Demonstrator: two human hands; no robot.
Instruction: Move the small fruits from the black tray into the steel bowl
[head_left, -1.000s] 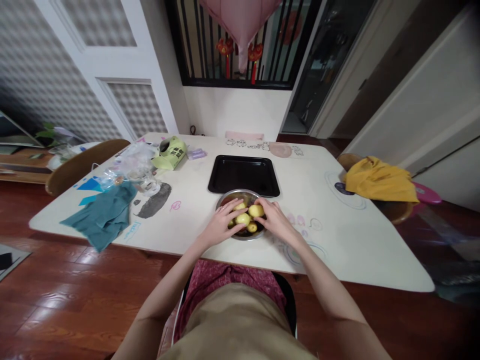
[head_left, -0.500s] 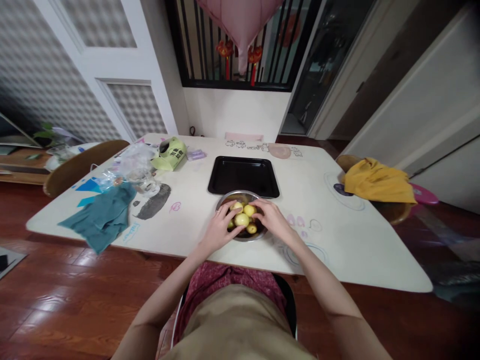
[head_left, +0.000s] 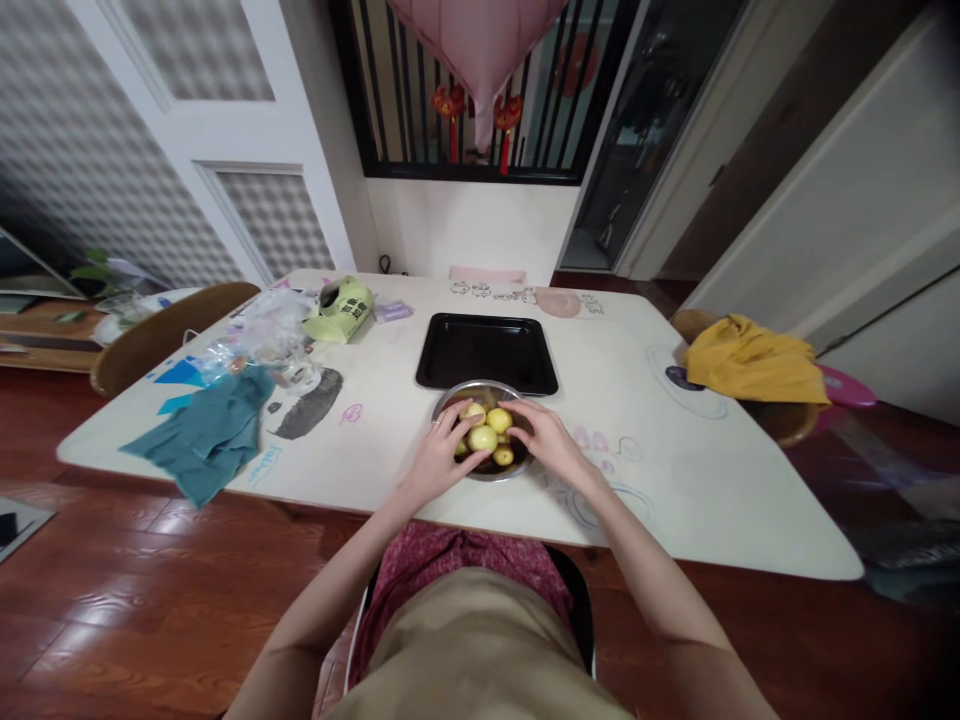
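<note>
A round metal bowl (head_left: 480,386) stands near the front edge of the table and holds several yellow-green, rounded fruits (head_left: 482,438); their exact kind is unclear. From the left, my left hand (head_left: 442,450) reaches over the rim. Its fingers and thumb are spread apart around the fruits, touching or close to them. My right hand (head_left: 547,437) comes in at the bowl's right side, fingers curved and apart beside a yellow fruit (head_left: 499,420). Neither hand lifts anything. Just behind the bowl lies a black rectangular tray (head_left: 487,352).
On the white table (head_left: 660,500), a teal cloth (head_left: 210,435), clear plastic bags (head_left: 277,325), a green carton (head_left: 341,308) and a purple packet (head_left: 393,311) lie to the left. A yellow cloth (head_left: 754,360) drapes over a chair at the right. Another chair (head_left: 161,325) stands at the left.
My right hand's fingers have shifted very slightly at the fruits. Otherwise both hands, the bowl and the tray stay where they were; the view moves a touch.
</note>
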